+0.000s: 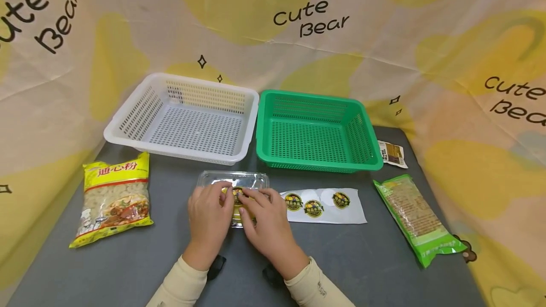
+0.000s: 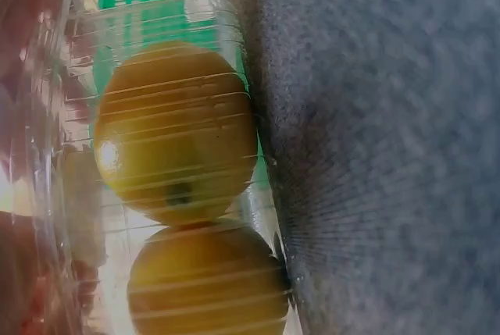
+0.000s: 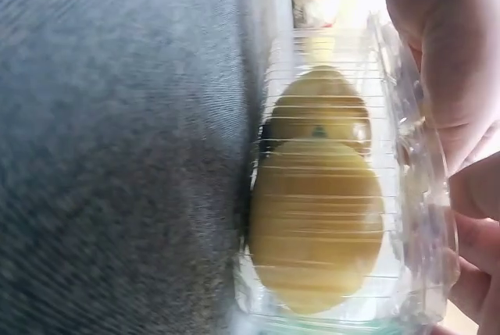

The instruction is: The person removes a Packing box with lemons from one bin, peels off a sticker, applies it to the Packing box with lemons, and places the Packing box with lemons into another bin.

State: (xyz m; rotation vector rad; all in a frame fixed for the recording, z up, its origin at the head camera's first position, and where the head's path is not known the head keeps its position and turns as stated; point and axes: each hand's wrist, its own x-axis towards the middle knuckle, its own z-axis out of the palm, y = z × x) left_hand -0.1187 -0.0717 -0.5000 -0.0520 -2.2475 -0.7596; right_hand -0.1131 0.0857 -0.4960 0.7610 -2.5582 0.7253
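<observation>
A clear plastic clamshell box (image 1: 209, 177) lies shut on the grey table in front of me. Two yellow-orange round fruits (image 2: 176, 132) show through its ribbed side in both wrist views. On the lid sits a round black-and-yellow sticker (image 1: 237, 195). My left hand (image 1: 210, 214) rests on the lid's left part, its fingertips at the sticker's edge. From the other side, my right hand (image 1: 270, 217) touches the sticker with its fingers fairly extended. The fingertips partly cover the sticker. Right of the box lies a white sticker sheet (image 1: 354, 210) bearing three similar stickers.
Behind the box stand a white basket (image 1: 187, 154) and a green basket (image 1: 315, 165), side by side. A yellow pasta bag (image 1: 115, 198) lies at the left. A green-edged food bag (image 1: 414, 210) and a small brown-and-white packet (image 1: 392, 154) lie at the right.
</observation>
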